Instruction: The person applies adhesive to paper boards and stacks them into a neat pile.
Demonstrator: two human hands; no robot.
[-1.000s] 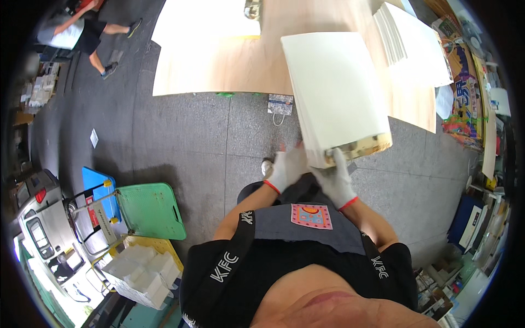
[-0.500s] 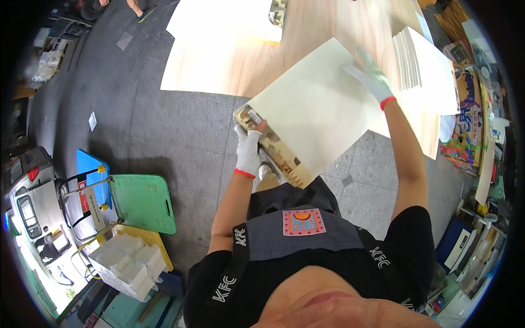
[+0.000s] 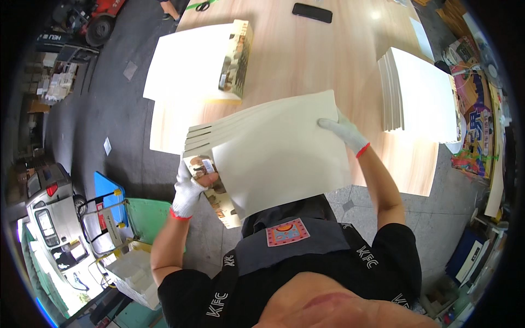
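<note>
A batch of large cream-white sheets (image 3: 284,158) with a brown printed strip (image 3: 221,203) along one side is held up in front of my body. Its sheets are fanned a little, so several edges show in steps at the far left. My left hand (image 3: 189,191), in a white glove with a red cuff, is closed on the printed strip, the bare thumb on top. At the far right corner my right hand (image 3: 344,134), gloved alike, pinches the sheets with its thumb on top; its other fingers are mostly hidden beneath.
On the wooden table (image 3: 284,60) lie a left stack of white sheets (image 3: 188,63) with a printed side, a right stack (image 3: 424,93), a black phone (image 3: 312,12) and black-handled scissors (image 3: 203,6). A trolley with a green board (image 3: 146,218) stands to the left.
The sheets have swung flatter and leftward with both hands, and their far edges now show fanned apart. My right hand has come down onto the sheet corner. The view has shifted, showing the phone.
</note>
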